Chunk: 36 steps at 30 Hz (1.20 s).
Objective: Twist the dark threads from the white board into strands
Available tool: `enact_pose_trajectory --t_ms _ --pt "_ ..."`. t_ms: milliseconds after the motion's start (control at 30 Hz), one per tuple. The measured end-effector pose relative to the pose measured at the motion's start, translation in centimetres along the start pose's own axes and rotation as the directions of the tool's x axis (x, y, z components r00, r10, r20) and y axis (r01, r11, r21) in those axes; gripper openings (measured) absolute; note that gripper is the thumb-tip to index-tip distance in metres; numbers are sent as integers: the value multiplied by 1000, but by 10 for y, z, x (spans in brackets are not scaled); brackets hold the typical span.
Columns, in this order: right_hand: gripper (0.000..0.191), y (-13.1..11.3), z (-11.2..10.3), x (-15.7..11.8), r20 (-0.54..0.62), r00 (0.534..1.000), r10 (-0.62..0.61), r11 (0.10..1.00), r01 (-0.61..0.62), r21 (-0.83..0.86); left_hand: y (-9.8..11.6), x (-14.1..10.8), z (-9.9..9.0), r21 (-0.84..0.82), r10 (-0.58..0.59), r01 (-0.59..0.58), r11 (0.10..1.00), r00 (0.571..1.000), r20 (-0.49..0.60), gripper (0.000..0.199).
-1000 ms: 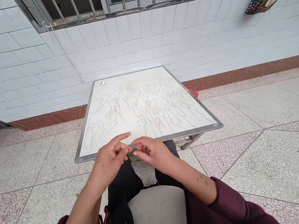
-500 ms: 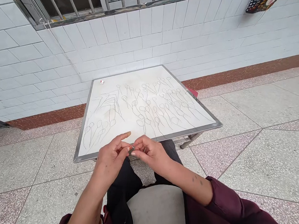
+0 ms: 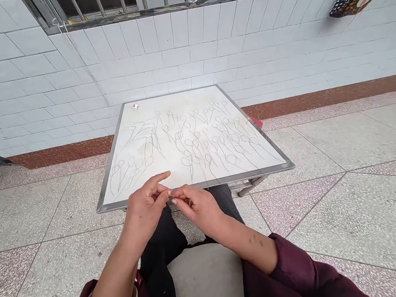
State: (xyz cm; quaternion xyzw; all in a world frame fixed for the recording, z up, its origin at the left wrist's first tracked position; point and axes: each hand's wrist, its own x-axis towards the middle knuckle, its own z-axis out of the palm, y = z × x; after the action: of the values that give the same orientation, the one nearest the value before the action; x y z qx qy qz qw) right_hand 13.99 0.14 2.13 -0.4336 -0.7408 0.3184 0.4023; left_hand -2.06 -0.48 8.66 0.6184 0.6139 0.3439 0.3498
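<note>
We've got our left hand (image 3: 146,203) and right hand (image 3: 202,207) both pinching some tiny wire-like bit (image 3: 172,195), close together, probably to steady it.

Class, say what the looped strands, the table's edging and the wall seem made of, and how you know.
Looped strands: probably thin wire, dark and dull, since they hold open loops. Edging: likely metal, grey with a sheen. Wall: apparently glazed white tile, from its regular joints and soft shine.

Head view, forward and downward (hands (image 3: 144,203) near)
</note>
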Motion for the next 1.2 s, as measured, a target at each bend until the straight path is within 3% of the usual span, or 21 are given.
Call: enact_pose_trajectory --t_ms 300,467,700,833,1000,1100,1200 --pt "27 4 11 -4 -27 969 -244 916 221 -335 0 -1 3 -141 -59 53 989 997 -40 38" --pt "31 6 14 -3 -6 971 -238 900 218 -377 -4 1 6 -191 -79 64 979 994 -72 34" --pt "22 12 14 -2 -26 991 -132 979 126 -160 -3 2 2 -166 -69 65 984 998 -16 44" --pt "18 7 7 2 83 995 -46 993 37 108 -1 3 -4 -108 -59 59 992 998 -4 42" --pt "18 11 5 4 314 946 83 858 -228 460 1 5 -8 -55 -20 23 998 999 39 39" --pt "18 15 10 3 333 934 131 810 -295 507 1 7 -8 -69 -17 19 997 999 33 35" --pt "19 18 14 2 315 941 125 798 -284 531 2 8 -8 -107 -34 37 994 999 23 34"
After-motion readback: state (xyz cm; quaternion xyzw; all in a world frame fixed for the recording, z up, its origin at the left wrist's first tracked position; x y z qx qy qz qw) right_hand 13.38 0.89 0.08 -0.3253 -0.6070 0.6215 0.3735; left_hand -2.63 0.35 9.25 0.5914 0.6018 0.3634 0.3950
